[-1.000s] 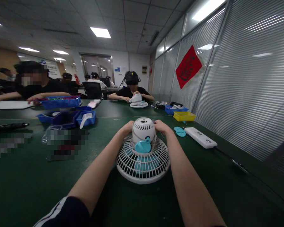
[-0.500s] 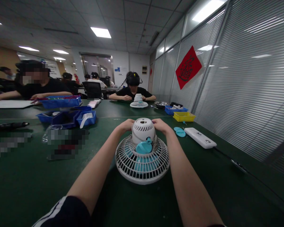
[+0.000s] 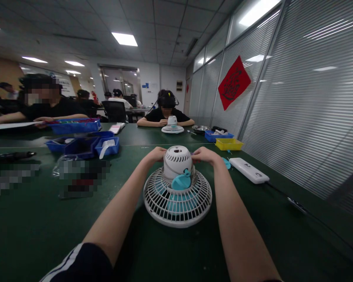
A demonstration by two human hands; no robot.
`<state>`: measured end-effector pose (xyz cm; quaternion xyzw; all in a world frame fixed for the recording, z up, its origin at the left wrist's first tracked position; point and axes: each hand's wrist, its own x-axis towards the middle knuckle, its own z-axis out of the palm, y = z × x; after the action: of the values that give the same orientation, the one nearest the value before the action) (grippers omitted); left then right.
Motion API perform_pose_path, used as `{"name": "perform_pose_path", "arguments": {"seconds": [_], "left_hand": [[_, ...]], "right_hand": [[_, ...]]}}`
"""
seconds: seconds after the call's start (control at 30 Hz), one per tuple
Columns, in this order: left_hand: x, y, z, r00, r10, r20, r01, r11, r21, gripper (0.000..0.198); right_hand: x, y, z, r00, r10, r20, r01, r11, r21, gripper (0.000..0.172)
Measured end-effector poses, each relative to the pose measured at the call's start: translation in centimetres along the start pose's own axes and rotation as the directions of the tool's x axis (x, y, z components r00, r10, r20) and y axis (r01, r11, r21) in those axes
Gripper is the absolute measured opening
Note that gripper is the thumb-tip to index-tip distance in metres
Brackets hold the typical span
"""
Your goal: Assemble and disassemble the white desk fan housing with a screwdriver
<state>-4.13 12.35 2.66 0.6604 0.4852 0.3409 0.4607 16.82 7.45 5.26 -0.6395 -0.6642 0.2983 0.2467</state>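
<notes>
The fan (image 3: 179, 190) is positioned grille-down between the left hand (image 3: 156, 154) and right hand (image 3: 205, 155). Both are curled beside its housing (image 3: 177, 163); finger opening and grip cannot be determined. Even, two-sided support should be applied.

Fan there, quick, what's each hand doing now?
Left hand: beside the fan's white motor housing; grip hidden, can't tell.
Right hand: by the housing's other side; grip can't be told.
</notes>
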Motion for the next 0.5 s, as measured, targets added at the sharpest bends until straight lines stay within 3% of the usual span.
{"name": "perform_pose_path", "arguments": {"seconds": [0.1, 0.17, 0.23, 0.37, 0.43, 0.5], "left_hand": [[0.1, -0.2, -0.2, 0.998, -0.044, -0.051, 0.047, 0.997, 0.058, 0.016], [0.3, -0.6, -0.4, 0.995, -0.072, -0.073, 0.079, 0.993, 0.093, 0.020], [0.6, -1.0, -0.6, 0.991, -0.099, -0.089, 0.109, 0.987, 0.119, 0.021], [1.5, -2.0, -0.9, 0.987, -0.132, -0.097, 0.144, 0.979, 0.141, 0.019], [1.9, -2.6, -1.1, 0.988, -0.133, -0.082, 0.143, 0.981, 0.133, 0.019], [2.3, -3.2, -1.3, 0.992, -0.121, -0.045, 0.125, 0.987, 0.105, 0.021]], "right_hand": [[-0.2, 0.3, -0.1, 0.991, 0.057, 0.121, -0.048, 0.996, -0.078, 0.028], [0.3, 0.9, 0.0, 0.994, 0.076, 0.082, -0.071, 0.996, -0.061, 0.021], [1.1, 1.7, 0.3, 0.993, 0.067, -0.097, -0.064, 0.997, 0.034, 0.008], [2.5, 2.3, 0.6, 0.884, -0.003, -0.468, 0.184, 0.921, 0.342, 0.057], [2.7, 2.2, 0.5, 0.843, -0.009, -0.537, 0.296, 0.843, 0.450, 0.065], [2.5, 1.9, 0.3, 0.848, -0.027, -0.529, 0.309, 0.836, 0.454, 0.056]]}}
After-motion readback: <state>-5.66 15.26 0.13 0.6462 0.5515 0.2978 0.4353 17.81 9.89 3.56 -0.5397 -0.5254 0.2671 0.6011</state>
